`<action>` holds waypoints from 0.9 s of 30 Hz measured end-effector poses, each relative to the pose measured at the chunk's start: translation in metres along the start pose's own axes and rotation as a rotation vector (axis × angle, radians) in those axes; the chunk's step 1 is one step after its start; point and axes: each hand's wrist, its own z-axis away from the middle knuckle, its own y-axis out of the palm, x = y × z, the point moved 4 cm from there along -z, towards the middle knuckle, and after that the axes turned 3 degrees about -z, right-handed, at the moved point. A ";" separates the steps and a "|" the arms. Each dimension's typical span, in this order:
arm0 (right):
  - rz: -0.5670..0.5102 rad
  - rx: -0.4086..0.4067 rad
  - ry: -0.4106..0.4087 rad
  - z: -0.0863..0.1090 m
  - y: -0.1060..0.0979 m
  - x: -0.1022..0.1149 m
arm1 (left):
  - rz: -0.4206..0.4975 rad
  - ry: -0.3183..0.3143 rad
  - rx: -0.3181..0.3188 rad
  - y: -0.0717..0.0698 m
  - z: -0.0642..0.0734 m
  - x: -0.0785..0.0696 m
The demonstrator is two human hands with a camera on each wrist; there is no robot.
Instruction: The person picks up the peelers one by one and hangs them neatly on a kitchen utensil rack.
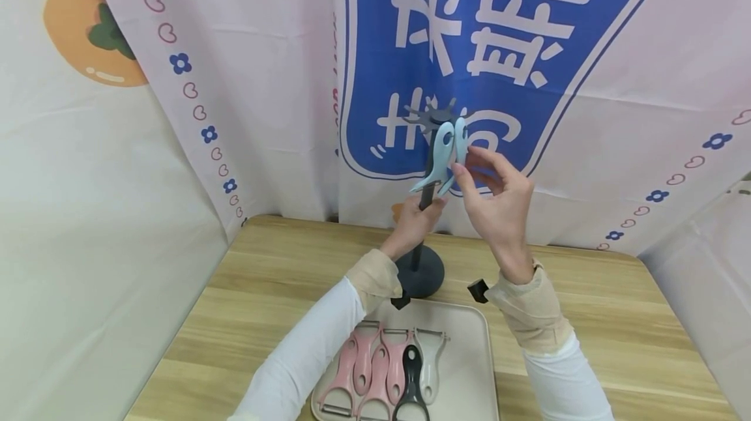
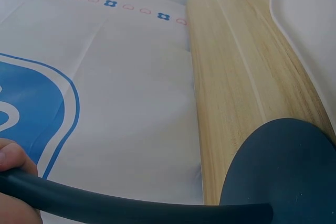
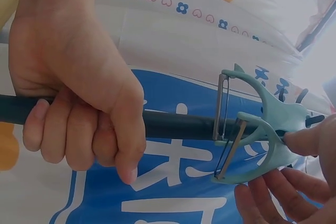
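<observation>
The left hand point(image 1: 413, 225) wraps its fingers round the stand point(image 1: 431, 276). By its top, two blue peelers point(image 1: 441, 150) sit side by side; the right hand point(image 1: 499, 203) pinches the right one between thumb and fingers. Below, a tray point(image 1: 469, 356) of peelers point(image 1: 412, 369) lies on the wooden table point(image 1: 616, 330); printed cloth point(image 1: 281, 115) hangs behind.

White sleeves point(image 1: 305, 346), crumpled beige cuffs point(image 1: 373, 277). Small angular black block point(image 1: 478, 290) beside each cuff; too small to tell what.
</observation>
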 end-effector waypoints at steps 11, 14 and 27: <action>-0.013 0.009 0.005 0.003 -0.002 -0.002 | -0.041 -0.021 0.004 -0.001 0.000 0.003; -0.010 0.016 0.010 0.005 -0.002 -0.004 | -0.045 -0.027 0.006 -0.001 0.000 0.003; -0.025 0.063 0.056 0.026 -0.006 -0.017 | -0.032 -0.010 0.004 -0.002 0.001 0.003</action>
